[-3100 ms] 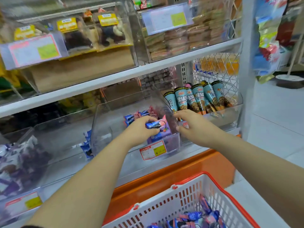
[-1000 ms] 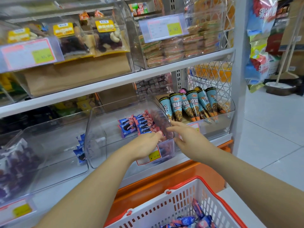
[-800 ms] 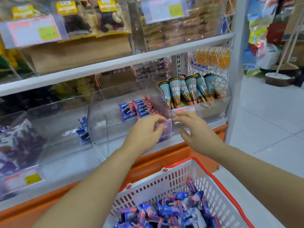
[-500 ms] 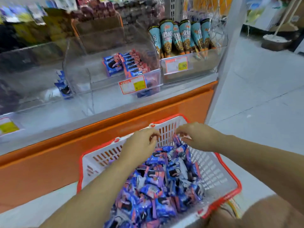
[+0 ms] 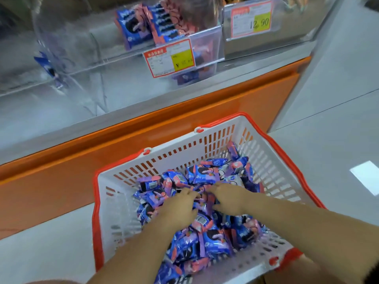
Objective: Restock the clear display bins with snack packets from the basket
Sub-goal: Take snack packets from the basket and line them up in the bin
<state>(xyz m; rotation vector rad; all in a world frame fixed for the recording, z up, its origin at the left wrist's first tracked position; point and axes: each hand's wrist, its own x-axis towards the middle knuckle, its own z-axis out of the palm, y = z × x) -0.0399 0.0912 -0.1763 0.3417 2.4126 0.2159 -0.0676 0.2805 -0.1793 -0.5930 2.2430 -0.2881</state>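
A white basket with a red rim (image 5: 207, 140) stands on the floor below me, heaped with blue, pink and purple snack packets (image 5: 205, 173). My left hand (image 5: 179, 209) and my right hand (image 5: 228, 199) both lie on the middle of the heap. Their fingertips nearly meet among the packets, and I see no packet lifted. Above, the clear display bin (image 5: 207, 46) holds a short row of the same packets (image 5: 141, 23) behind a red and yellow price tag (image 5: 170, 58).
An orange shelf base (image 5: 123, 140) runs between the bins and the basket. To the left is another clear bin (image 5: 82, 64) with a few blue packets. To the right a bin carries a 12.90 price tag (image 5: 251, 19). Grey floor tiles (image 5: 328, 119) spread out on the right.
My view has dropped from the shelf bins to the basket. Both hands left the bin front and came down onto the heap of packets.
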